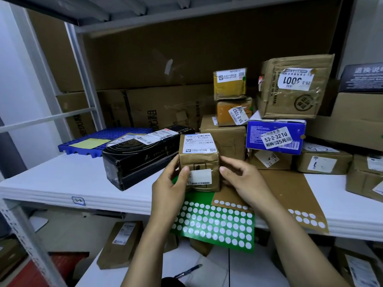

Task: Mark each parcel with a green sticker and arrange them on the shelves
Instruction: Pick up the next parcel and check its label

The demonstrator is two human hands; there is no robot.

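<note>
The left hand (167, 189) and right hand (242, 179) have their fingers clamped on the small brown cardboard parcel (199, 162), over the far end of the green dotted sticker sheet (213, 222). The sheet overhangs the white shelf (62, 183) (a good part hangs free), so a brushing wrist could knock it off.

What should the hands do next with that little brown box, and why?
Probably the right hand lets go and peels a dot from the green sticker sheet just below. It and the left hand grip the small brown cardboard box, whose visible faces carry no green sticker, unlike the yellow parcel behind.
</note>
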